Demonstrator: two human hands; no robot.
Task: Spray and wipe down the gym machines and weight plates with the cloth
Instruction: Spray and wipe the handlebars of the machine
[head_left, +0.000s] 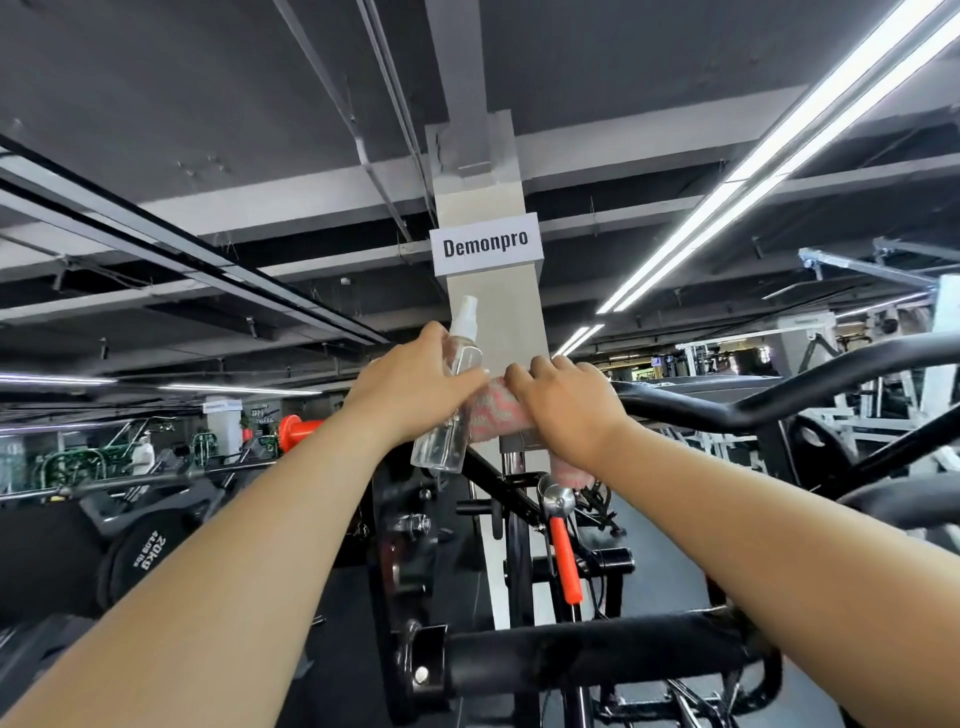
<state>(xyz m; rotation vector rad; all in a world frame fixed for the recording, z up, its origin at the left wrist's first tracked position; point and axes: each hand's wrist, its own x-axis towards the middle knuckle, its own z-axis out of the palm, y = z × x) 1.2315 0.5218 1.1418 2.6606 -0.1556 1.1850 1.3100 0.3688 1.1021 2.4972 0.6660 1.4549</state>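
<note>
Both hands meet at the top of a black gym machine (519, 499), spray bottle in one, cloth in the other

The left hand (410, 387) curls its fingers round a clear spray bottle (451, 395), nozzle tilted toward 1 o'clock; the right hand (566, 402) presses a pink patterned cloth (496, 413) with bent fingers onto the machine's black bar (727, 410), just right of the bottle. Behind, at 12 o'clock, a pillar sign (485, 248) reads "Demonpro". At 8 o'clock a weight plate (137, 564) reads "20KG". An orange handle (563, 558) hangs below the cloth at 6 o'clock. Open floor runs toward 4 o'clock, between the machine frames
</note>
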